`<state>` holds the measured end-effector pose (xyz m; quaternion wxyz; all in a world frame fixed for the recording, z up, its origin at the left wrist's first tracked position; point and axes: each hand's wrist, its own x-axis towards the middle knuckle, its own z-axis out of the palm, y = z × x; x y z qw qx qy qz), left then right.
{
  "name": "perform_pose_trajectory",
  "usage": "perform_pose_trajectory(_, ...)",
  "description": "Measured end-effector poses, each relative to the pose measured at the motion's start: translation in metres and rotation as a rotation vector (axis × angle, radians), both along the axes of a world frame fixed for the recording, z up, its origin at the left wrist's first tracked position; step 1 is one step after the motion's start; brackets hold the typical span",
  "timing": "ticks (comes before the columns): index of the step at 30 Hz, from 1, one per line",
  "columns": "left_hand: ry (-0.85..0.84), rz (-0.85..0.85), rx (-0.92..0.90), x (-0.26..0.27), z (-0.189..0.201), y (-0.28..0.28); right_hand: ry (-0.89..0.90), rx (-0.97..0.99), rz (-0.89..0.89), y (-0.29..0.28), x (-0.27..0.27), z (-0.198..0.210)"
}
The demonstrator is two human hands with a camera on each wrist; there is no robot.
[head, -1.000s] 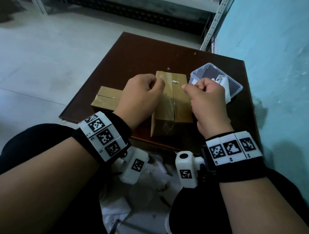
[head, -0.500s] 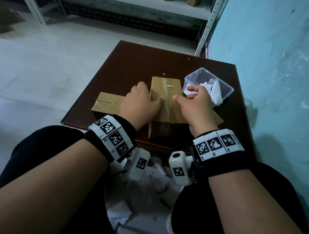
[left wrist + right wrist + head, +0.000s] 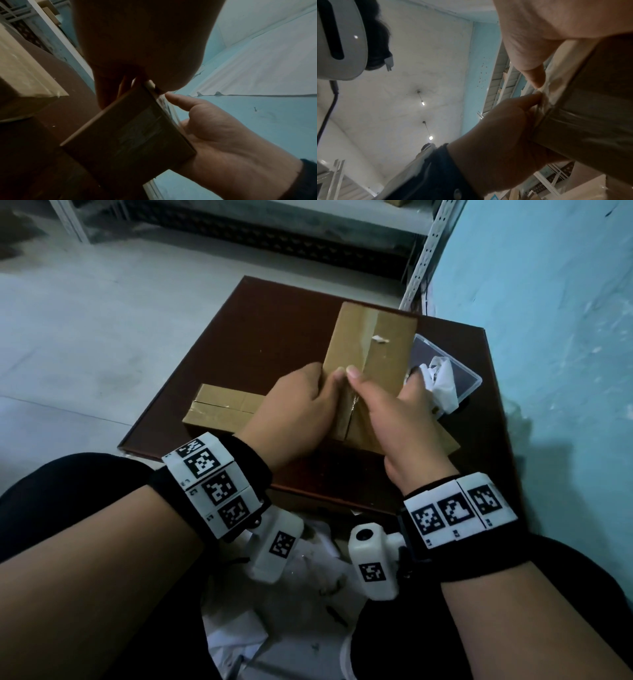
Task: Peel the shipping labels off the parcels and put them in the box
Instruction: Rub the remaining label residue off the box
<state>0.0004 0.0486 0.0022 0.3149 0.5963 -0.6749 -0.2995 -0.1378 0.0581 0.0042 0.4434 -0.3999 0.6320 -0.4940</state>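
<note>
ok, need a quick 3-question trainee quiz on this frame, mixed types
1. True or false: the parcel is held by the left hand and the right hand together.
2. What lies in the clear plastic box? A) crumpled white labels B) scissors C) nothing
3. How many cardboard parcels are in the head view?

Key: 1 true; 2 A, the white labels; 3 two, counting the second parcel on the brown table.
</note>
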Motion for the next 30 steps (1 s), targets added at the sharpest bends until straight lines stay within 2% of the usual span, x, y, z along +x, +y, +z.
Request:
perform_pose_trajectory(4, 0.121, -0.075, 0.001, 0.000, 0.001, 0.001, 0.035, -0.067, -0.036, 0.004, -0.006, 0.002)
perform_pose_trajectory(7, 0.141, -0.133, -0.057, 0.000, 0.005, 0.002, -0.071, -0.046, -0.066, 0.002, -0.007, 0.004)
perform_pose_trajectory(11, 0.132, -0.157, -0.004, -0.001, 0.013, 0.005, -0.174, -0.040, -0.057, -0.002, -0.013, 0.012)
perform_pose_trajectory(14, 0.190, -0.096, 0.029, 0.001, 0.020, 0.006, -0.217, 0.005, -0.019, -0.001, -0.017, 0.011)
perform_pose_trajectory(17, 0.296, 0.041, 0.017, 0.003, 0.026, 0.005, -0.291, -0.008, 0.085, 0.002, -0.012, 0.008)
perform_pose_trajectory(19, 0.344, 0.088, 0.019, 0.002, 0.028, 0.007, -0.201, -0.030, 0.134, 0.003, -0.003, 0.005)
perform_pose_trajectory(21, 0.322, 0.109, -0.011, 0.003, 0.026, 0.009, -0.139, -0.057, 0.166, 0.004, 0.005, 0.000)
perform_pose_trajectory(25, 0.269, 0.130, -0.058, 0.009, 0.024, 0.006, -0.278, -0.085, 0.256, 0.007, 0.005, 0.001)
perform_pose_trajectory(30, 0.250, 0.163, -0.060, 0.014, 0.024, 0.005, -0.140, -0.109, 0.265, 0.006, 0.002, 0.000)
